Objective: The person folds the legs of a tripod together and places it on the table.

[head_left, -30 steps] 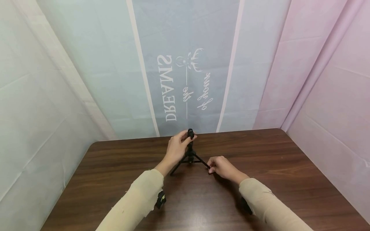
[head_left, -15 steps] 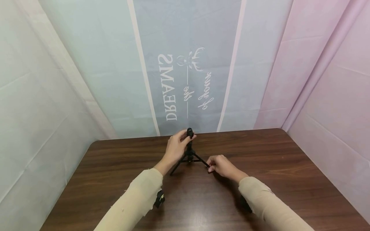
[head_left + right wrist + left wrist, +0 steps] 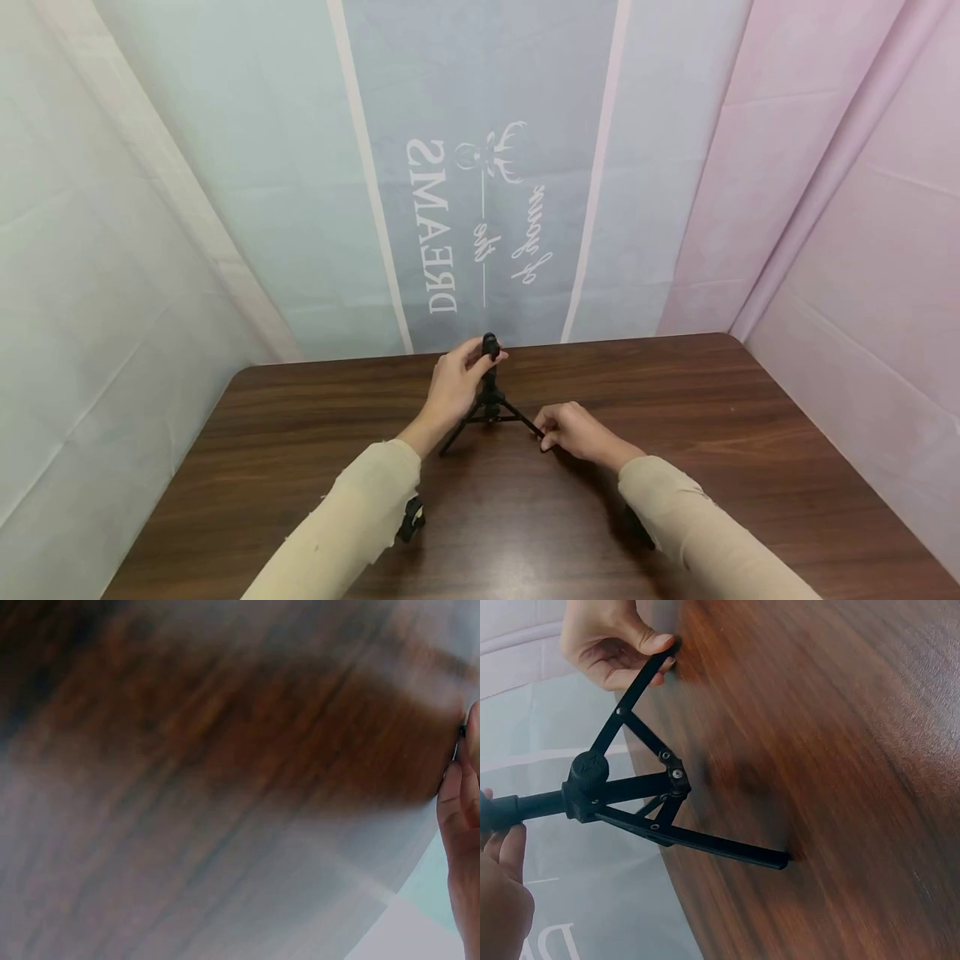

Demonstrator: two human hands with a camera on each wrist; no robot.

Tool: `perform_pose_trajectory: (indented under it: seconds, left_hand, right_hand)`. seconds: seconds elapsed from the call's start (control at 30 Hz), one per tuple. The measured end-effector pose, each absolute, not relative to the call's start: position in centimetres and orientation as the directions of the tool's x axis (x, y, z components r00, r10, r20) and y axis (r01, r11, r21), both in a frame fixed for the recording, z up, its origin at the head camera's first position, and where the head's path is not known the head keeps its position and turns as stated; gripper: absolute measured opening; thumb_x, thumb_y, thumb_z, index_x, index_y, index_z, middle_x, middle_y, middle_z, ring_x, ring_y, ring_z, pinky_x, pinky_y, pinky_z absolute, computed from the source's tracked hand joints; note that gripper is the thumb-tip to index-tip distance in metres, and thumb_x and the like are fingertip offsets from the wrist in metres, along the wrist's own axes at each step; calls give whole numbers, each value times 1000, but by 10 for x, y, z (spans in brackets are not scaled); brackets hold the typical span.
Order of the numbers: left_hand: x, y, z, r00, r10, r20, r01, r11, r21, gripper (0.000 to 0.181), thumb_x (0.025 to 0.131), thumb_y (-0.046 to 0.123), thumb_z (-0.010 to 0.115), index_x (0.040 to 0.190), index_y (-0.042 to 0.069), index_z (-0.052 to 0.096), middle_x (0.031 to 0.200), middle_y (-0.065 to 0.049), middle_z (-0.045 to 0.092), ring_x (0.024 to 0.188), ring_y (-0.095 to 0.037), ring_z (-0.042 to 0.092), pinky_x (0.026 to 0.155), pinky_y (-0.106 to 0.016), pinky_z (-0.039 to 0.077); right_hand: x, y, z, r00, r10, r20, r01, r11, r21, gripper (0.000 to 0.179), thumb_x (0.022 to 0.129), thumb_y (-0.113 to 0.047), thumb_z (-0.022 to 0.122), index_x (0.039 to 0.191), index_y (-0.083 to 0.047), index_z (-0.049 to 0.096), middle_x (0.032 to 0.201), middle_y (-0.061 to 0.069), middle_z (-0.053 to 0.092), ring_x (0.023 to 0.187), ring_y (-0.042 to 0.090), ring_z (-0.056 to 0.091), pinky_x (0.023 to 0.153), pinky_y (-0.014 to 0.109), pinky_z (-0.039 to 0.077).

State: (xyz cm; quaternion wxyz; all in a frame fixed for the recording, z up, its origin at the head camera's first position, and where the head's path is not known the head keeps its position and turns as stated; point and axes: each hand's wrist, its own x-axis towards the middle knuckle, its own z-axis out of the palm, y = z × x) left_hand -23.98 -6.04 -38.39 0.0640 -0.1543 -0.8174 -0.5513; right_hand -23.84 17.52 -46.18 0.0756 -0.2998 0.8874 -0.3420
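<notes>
A small black tripod (image 3: 491, 398) stands upright near the far side of the table, its legs spread and joined by hinged braces. My left hand (image 3: 454, 375) grips its upper column, with fingers behind and thumb in front. My right hand (image 3: 573, 431) pinches the lower end of the right-hand leg between thumb and fingertips. In the left wrist view the tripod (image 3: 634, 787) shows its round knob, braces and a second leg whose tip meets the wood. Only part of the right hand (image 3: 461, 795) appears at the edge of the right wrist view.
The dark wood table (image 3: 510, 517) has rounded far corners. Behind it hangs a pale cloth backdrop (image 3: 487, 83) with mirrored lettering, and cloth walls (image 3: 112, 250) stand on both sides. A black strapped device (image 3: 412, 518) sits beneath the left sleeve.
Both hands keep their hold on the tripod. Its top has shifted very slightly to the left in the head view; otherwise hands and legs look the same.
</notes>
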Motion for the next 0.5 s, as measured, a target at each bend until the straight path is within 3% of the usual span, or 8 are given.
perform_pose_trajectory:
  seconds: [0.27, 0.37, 0.5]
  left_hand:
    - [-237, -58, -387, -943, 175, 284, 324, 277, 904, 24, 103, 24, 56, 124, 20, 67, 111, 3, 73, 109, -10, 65, 98, -42, 49]
    - [-237, -58, -388, -941, 173, 290, 329, 274, 904, 25, 103, 24, 56, 125, 19, 67, 111, 5, 73, 109, -10, 65, 94, -39, 50]
    - [-236, -57, -390, -938, 168, 303, 340, 279, 898, 25, 103, 22, 56, 126, 19, 66, 110, 8, 73, 109, -9, 65, 80, -35, 45]
  right_hand:
    - [-238, 176, -462, -795, -597, 104, -518, 579, -629, 14, 81, -1, 79, 87, -8, 68, 75, -9, 65, 66, 2, 53, 59, 23, 47]
    - [-237, 176, -463, -794, -599, 109, -522, 579, -626, 14, 81, -2, 79, 87, -8, 68, 75, -9, 65, 66, 1, 53, 60, 22, 47]
    - [-237, 176, -465, -796, -596, 105, -518, 582, -627, 14, 81, -2, 78, 88, -8, 68, 75, -8, 66, 67, 1, 54, 60, 22, 47]
